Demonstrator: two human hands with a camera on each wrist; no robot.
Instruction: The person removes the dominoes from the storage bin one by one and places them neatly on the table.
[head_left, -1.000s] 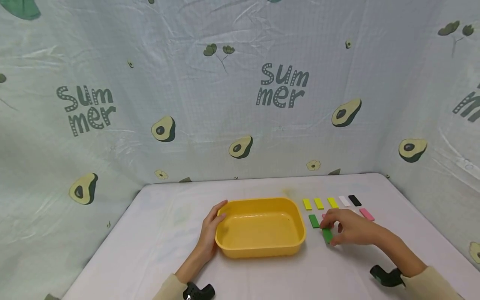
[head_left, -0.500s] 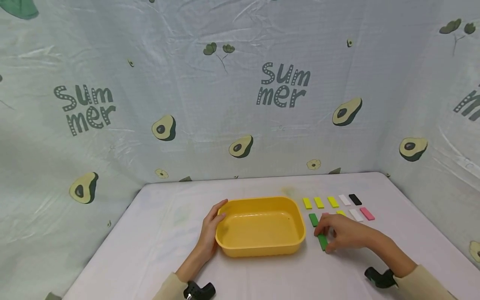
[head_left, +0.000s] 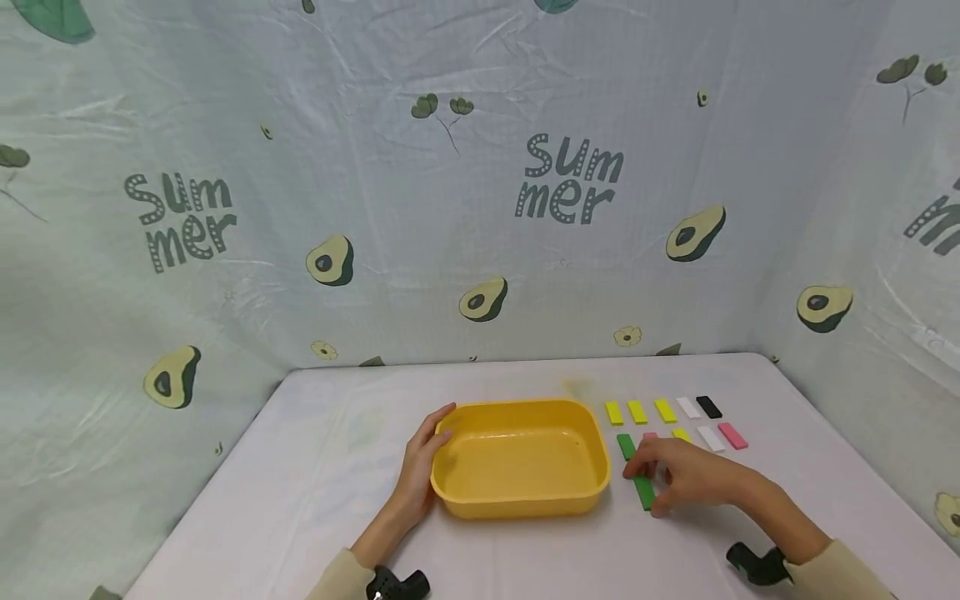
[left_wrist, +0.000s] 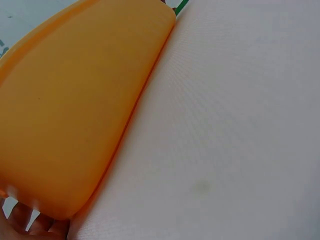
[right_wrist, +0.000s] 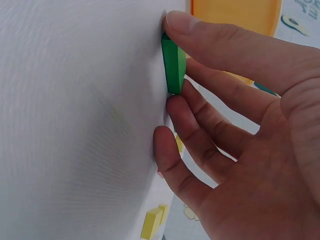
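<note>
A yellow plastic basin (head_left: pixel 521 506) stands on the table. My left hand (head_left: pixel 418 462) holds its left end, thumb over the rim; in the left wrist view the fingers (left_wrist: pixel 42 225) lie against the basin's outer wall. To the basin's right, my right hand (head_left: pixel 690 473) pinches a green rectangular block (head_left: pixel 644 493) between thumb and fingers, low at the table surface. The right wrist view shows the green block (right_wrist: pixel 174 65) standing on its narrow side or tilted; I cannot tell which. Another green block (head_left: pixel 626 446) lies just behind it.
Beyond the right hand lie yellow blocks (head_left: pixel 665 411), white blocks (head_left: pixel 710 439), a black block (head_left: pixel 708 407) and a pink block (head_left: pixel 732 436), roughly in two rows. A second pink block (head_left: pixel 649 435) is partly hidden. A printed curtain (head_left: pixel 405 200) rises behind the table.
My right hand has slid left and nearer to me with the green block, uncovering a white and a yellow block behind it. The left hand and basin have stayed put.
</note>
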